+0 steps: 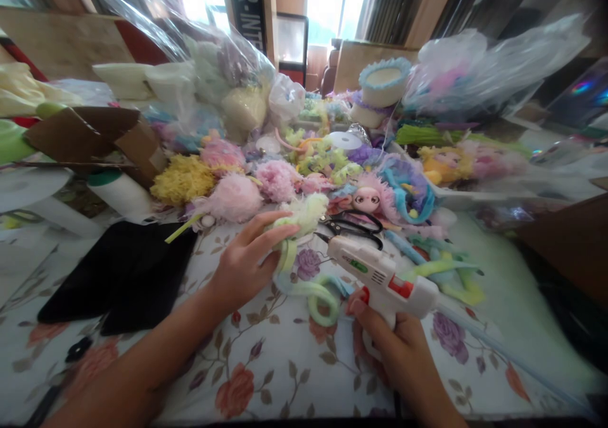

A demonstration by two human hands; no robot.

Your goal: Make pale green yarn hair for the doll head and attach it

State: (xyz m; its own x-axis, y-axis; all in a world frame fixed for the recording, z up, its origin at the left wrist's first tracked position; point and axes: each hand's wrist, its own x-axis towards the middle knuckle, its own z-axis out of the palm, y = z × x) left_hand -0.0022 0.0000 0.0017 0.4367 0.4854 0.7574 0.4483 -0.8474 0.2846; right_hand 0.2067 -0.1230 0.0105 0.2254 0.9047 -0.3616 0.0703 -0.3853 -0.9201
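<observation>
My right hand (389, 339) is wrapped round the handle of a white hot glue gun (368, 263), a finger by its red trigger. The gun's dark nozzle points up and left, and a long glue stick (494, 346) trails from its back. My left hand (251, 254) grips a fluffy pale yellow-green piece (308, 211), its fingers closed on the near side. From that piece hang pale green and blue fuzzy strands (323, 304), curled on the flowered cloth. The nozzle tip is close to the piece; whether they touch I cannot tell.
Black scissors (356, 222) lie behind the gun. A pink-haired doll head (368, 199), pink and yellow fluffy pieces (185, 181) and plastic bags crowd the back. At left are a black flat item (128, 276), a white cone of thread (118, 194) and a cardboard box (90, 137).
</observation>
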